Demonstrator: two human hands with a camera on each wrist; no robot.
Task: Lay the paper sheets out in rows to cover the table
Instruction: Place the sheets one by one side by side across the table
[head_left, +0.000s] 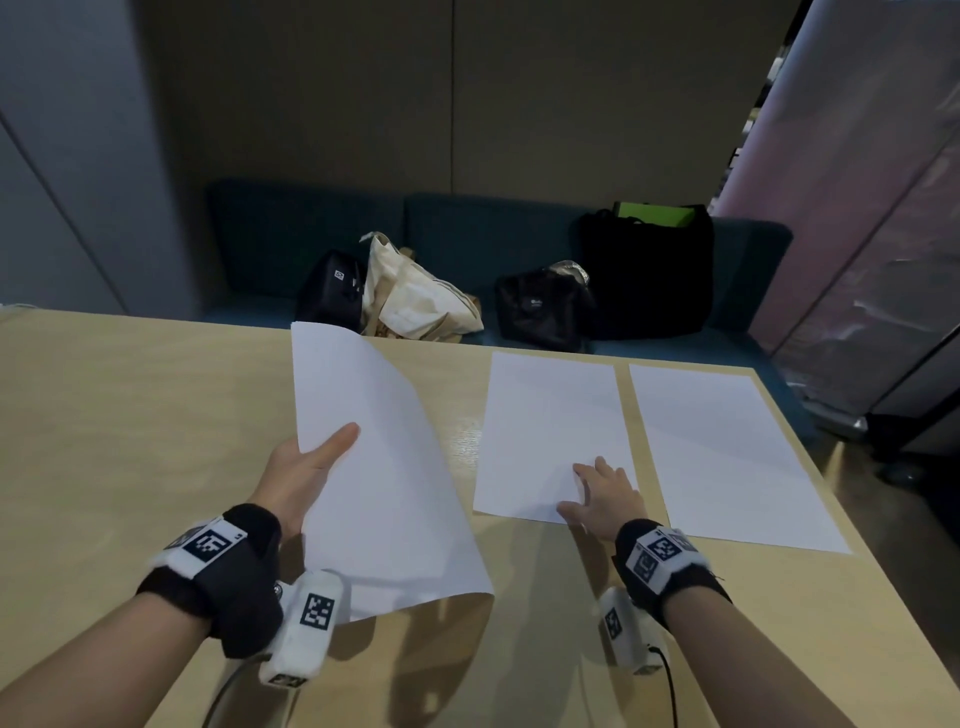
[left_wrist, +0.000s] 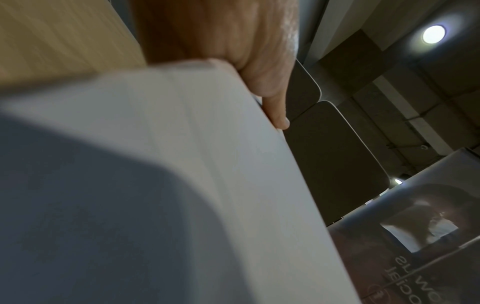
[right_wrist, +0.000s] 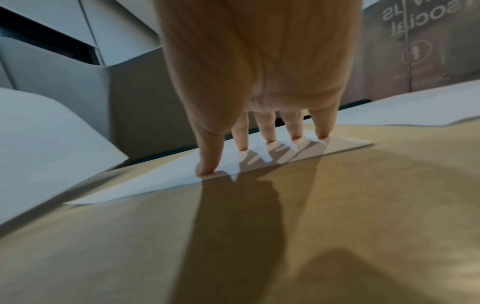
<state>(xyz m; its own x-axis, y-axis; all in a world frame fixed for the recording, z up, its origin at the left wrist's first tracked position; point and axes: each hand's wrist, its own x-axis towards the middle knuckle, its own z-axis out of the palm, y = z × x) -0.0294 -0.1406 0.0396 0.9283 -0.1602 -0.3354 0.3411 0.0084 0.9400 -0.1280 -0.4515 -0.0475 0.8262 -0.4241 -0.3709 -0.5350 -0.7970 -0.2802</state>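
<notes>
On the wooden table (head_left: 130, 415), two white sheets lie flat side by side at the far right: a middle sheet (head_left: 550, 431) and a right sheet (head_left: 727, 457). My right hand (head_left: 597, 493) presses spread, straight fingertips (right_wrist: 270, 135) on the middle sheet (right_wrist: 182, 174) near its front right corner. My left hand (head_left: 306, 462) grips a stack of paper sheets (head_left: 374, 467) by its left edge, thumb on top, and holds it tilted above the table's middle. In the left wrist view the stack (left_wrist: 194, 164) fills the frame, with a finger (left_wrist: 275, 107) at its edge.
Beyond the table's far edge stands a teal bench (head_left: 467, 223) with a cream tote (head_left: 415, 296) and black bags (head_left: 644, 270). The table's right edge (head_left: 831, 478) drops to the floor. Bare wood spans the table's left half and front.
</notes>
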